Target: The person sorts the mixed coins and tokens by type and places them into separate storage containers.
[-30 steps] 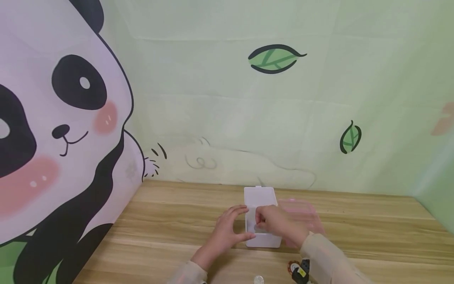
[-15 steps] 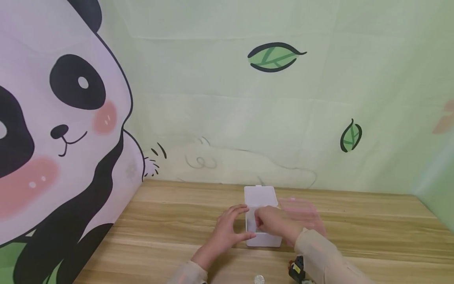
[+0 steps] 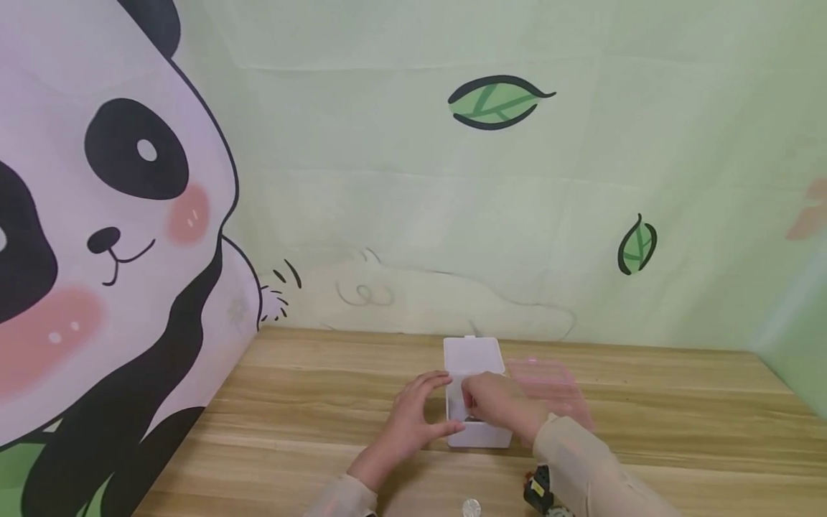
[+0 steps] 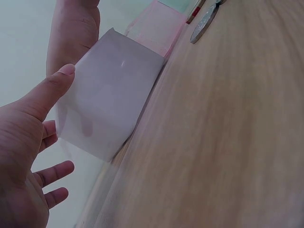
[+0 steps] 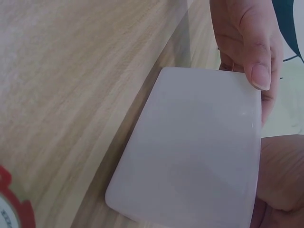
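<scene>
1. Box [image 3: 479, 435]: white, on the table [image 3: 304, 416], between the two hands. Lid [image 3: 473, 355] open, tipped to the far side.
2. Left hand [image 3: 413, 416]: at the box's left side. Grip is wide, has hold of the box: thumb on the near left corner at the rim, fingertips by the far left edge. Two fingers stick out off the wall in the left wrist view.
3. Right hand [image 3: 494, 398]: reaches over the right side, fingers curled down into the box. Dark bit [image 3: 474, 418] shows just under the fingertips, too small to ID. Can't tell if that grip has hold of it.
4. Pink box [image 3: 549, 380]: see-through, right of the white one, partly behind the right forearm.
5. Black piece [image 3: 538, 490] with a yellow patch: near side, next to the right sleeve [image 3: 575, 456].
6. Silver disc [image 3: 472, 508]: flat on the table, near edge of head view, left of the black piece.
7. Backdrop [image 3: 400, 143]: pale green, panda and leaf print.
</scene>
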The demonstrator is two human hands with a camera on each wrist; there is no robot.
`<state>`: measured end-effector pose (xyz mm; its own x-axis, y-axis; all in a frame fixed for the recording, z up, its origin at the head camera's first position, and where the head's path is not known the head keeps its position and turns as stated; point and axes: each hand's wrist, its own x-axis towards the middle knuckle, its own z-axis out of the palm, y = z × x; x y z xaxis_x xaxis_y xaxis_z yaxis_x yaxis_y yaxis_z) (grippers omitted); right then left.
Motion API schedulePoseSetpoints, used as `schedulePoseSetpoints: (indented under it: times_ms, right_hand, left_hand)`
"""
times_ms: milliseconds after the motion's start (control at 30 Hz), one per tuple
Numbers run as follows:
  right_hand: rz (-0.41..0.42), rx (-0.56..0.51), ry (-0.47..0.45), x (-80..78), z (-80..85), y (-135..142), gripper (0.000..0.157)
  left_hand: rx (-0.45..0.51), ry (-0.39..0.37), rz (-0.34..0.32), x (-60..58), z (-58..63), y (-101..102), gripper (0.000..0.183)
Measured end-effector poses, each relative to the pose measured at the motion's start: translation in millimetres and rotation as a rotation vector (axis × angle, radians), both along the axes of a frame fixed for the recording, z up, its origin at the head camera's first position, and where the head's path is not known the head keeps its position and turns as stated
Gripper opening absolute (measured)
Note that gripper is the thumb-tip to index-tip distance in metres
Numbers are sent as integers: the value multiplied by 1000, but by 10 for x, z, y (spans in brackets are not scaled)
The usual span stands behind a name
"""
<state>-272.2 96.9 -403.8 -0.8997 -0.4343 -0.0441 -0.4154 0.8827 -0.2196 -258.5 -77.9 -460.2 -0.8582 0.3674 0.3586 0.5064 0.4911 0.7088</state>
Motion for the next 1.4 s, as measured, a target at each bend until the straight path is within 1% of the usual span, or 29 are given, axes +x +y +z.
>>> schedulePoseSetpoints:
  times_ms: [100, 333, 500, 667, 1033, 1400]
  right_hand:
    - [-1, -7, 6, 6, 13, 3, 15]
    - [-10, -46, 2, 23, 60, 4, 15]
    - [2, -64, 36, 71, 118, 15, 17]
    - [18, -75, 55, 105, 153, 44, 18]
    - [21, -117, 33, 200, 226, 113, 14]
    - [36, -117, 76, 301, 271, 212, 16]
  left_hand:
    - [0, 4, 2, -7, 1, 2, 69]
    - [11, -13, -1, -7, 21, -7, 68]
    - [24, -22, -6, -4, 27, -14, 68]
    - [8, -12, -3, -13, 17, -12, 68]
    - [6, -18, -6, 2, 5, -19, 69]
    - [-5, -22, -4, 3, 10, 0, 69]
